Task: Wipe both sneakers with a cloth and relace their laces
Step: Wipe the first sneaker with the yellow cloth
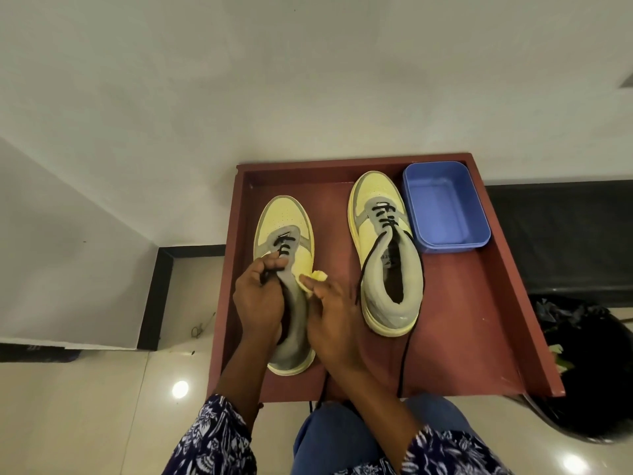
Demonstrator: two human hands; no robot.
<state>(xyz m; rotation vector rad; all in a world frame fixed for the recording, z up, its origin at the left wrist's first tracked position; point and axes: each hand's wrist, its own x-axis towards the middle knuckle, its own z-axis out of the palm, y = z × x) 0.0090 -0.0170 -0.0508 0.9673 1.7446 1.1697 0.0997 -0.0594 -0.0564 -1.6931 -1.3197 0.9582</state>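
Two yellow and grey sneakers stand on a red-brown tray table, toes pointing away from me. My left hand grips the tongue and collar of the left sneaker near its black lace. My right hand holds a small yellow cloth against that sneaker's right side. The right sneaker stands alone, its black lace loosened and trailing over the table's near edge.
A blue plastic tub sits at the table's far right corner beside the right sneaker. A black bin with a dark liner stands on the floor to the right. A white wall rises behind the table; glossy floor tiles lie to the left.
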